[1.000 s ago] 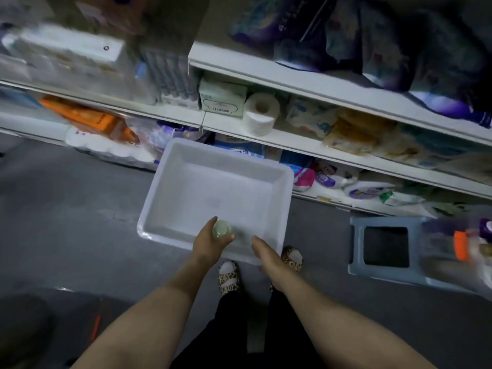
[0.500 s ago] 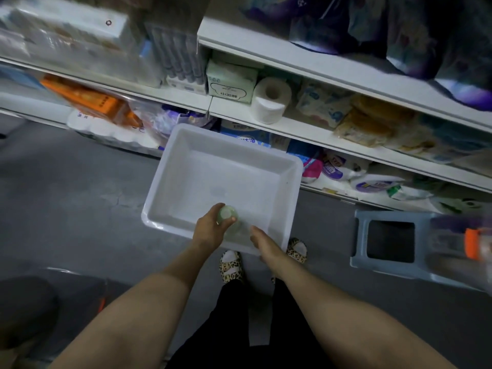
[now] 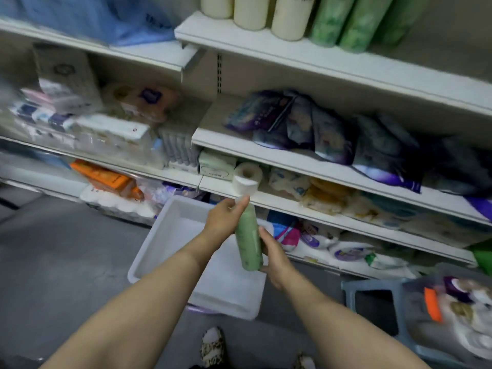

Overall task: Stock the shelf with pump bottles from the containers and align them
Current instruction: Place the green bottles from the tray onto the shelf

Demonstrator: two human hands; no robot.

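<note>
Green bottle (image 3: pixel 249 239): held upright with a slight tilt in front of the person, above the white tub, well below the top shelf.
Left hand (image 3: pixel 223 218): its grip is wrapped round the bottle's upper end, fingers curled over the neck.
Right hand (image 3: pixel 271 253): its grip is clamped on the lower body of the bottle, thumb along the side, fingers behind the base.
White tub (image 3: pixel 170 235): on the floor just before the lowest shelf, under both forearms; its visible inside is bare.
Top shelf (image 3: pixel 332 65): cream bottles (image 3: pixel 251 12) and green bottles (image 3: pixel 354 20) stand side by side in a row.
Middle shelf: dark purple packs (image 3: pixel 327 131) lie slumped.
Toilet roll (image 3: pixel 246 179): lies on the shelf edge, just above the left hand.
Blue stool (image 3: pixel 372 302): on the floor to the right.
</note>
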